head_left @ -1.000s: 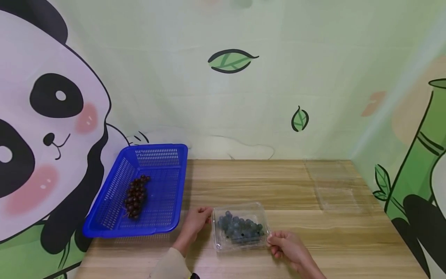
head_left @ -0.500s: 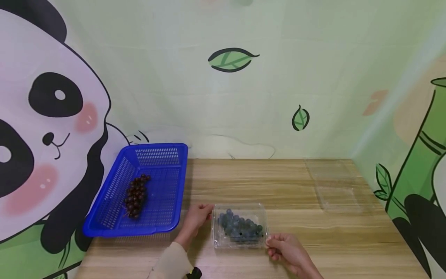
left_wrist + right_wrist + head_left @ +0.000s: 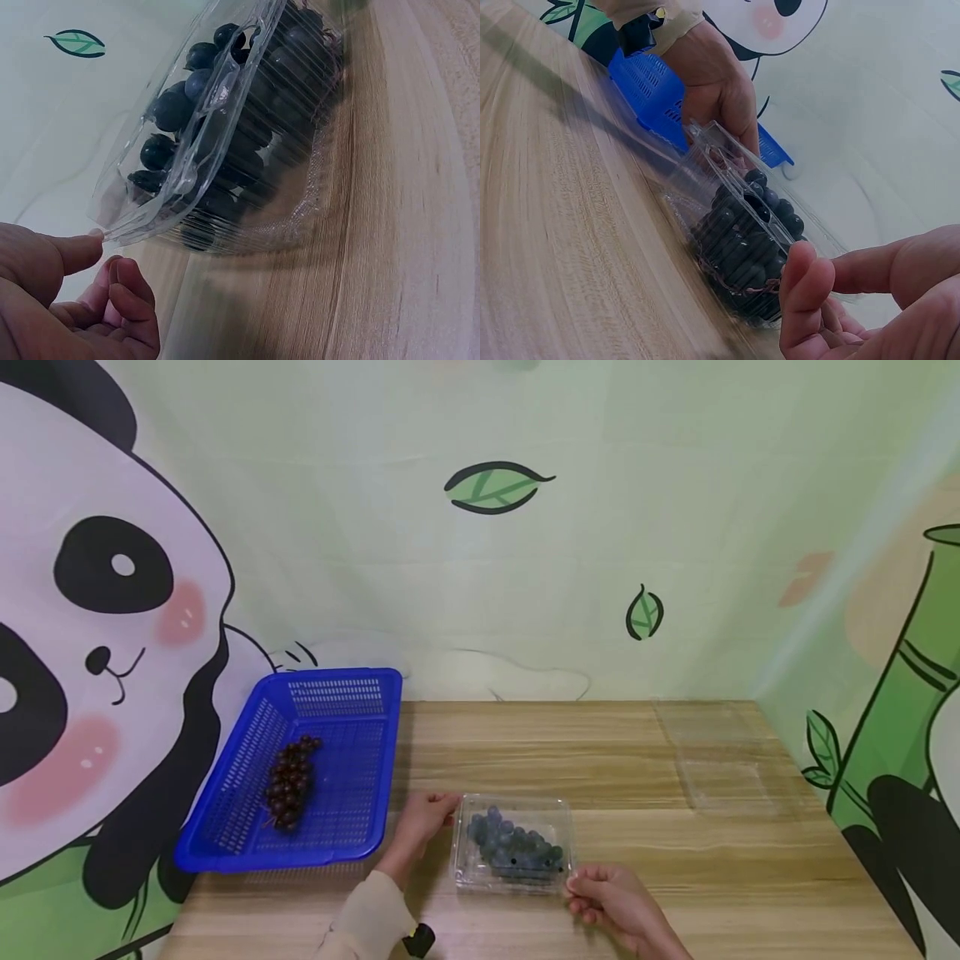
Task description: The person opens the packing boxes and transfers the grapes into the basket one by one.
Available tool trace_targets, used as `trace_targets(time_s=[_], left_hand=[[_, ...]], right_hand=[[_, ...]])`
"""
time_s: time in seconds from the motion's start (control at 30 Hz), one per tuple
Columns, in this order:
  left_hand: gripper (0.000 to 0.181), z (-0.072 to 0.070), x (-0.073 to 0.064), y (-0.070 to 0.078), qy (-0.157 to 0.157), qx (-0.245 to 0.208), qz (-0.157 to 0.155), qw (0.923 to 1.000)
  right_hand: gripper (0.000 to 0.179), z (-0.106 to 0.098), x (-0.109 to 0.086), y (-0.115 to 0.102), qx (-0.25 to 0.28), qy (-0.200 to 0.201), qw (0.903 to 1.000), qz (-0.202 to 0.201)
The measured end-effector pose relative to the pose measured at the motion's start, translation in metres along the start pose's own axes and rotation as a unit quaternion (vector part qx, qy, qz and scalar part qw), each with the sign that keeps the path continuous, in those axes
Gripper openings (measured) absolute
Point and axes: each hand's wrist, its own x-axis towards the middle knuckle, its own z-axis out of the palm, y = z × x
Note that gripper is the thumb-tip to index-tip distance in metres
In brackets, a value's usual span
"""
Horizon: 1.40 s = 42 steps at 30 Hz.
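Observation:
A clear plastic clamshell box [image 3: 468,870] holding a bunch of dark blue grapes [image 3: 513,843] rests on the table, its lid down over the fruit. At the box's far left corner, my left hand [image 3: 423,818] pinches the rim lightly; its thumb tip meets the edge in the left wrist view, the other fingers curled below. My right hand [image 3: 611,897] pinches the near right corner between thumb and index finger. In the right wrist view those fingertips [image 3: 810,266] hide part of the rim.
Left of the box stands a blue plastic basket [image 3: 352,777] with a bunch of dark red grapes [image 3: 288,785] inside. Another clear plastic container [image 3: 723,785], hard to make out, lies at the back right of the wooden table [image 3: 750,877]. A panda-printed backdrop [image 3: 510,577] rises behind.
The clamshell has turned slightly and now sits squarer to the table, a little further left. My right hand has shifted slightly left with it; my left hand stays at its corner.

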Motion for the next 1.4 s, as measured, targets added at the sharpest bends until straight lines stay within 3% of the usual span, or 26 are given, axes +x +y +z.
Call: trace_targets(time_s=[0.37,0.5,0.63,0.9,1.4], left_hand=[[0.032,-0.003,-0.006,-0.002,-0.002,-0.024,0.027,0.9994],[0.036,-0.003,-0.011,-0.002,-0.005,-0.022,0.023,0.9995],[0.024,-0.004,-0.018,-0.002,-0.004,-0.005,0.018,0.9998],[0.026,-0.011,-0.038,0.0,-0.012,0.012,0.016,0.9997],[0.036,-0.021,-0.073,0.003,-0.053,0.031,0.002,0.9981]], right_hand=[[0.009,0.001,-0.001,0.0,0.007,-0.003,0.9999,0.007],[0.009,0.001,0.0,0.0,0.003,0.001,1.0,0.006],[0.009,0.002,0.001,0.001,0.0,0.004,1.0,0.004],[0.01,0.002,0.0,0.0,-0.002,0.002,1.0,0.004],[0.015,0.002,0.0,0.001,-0.003,0.006,1.0,0.007]])
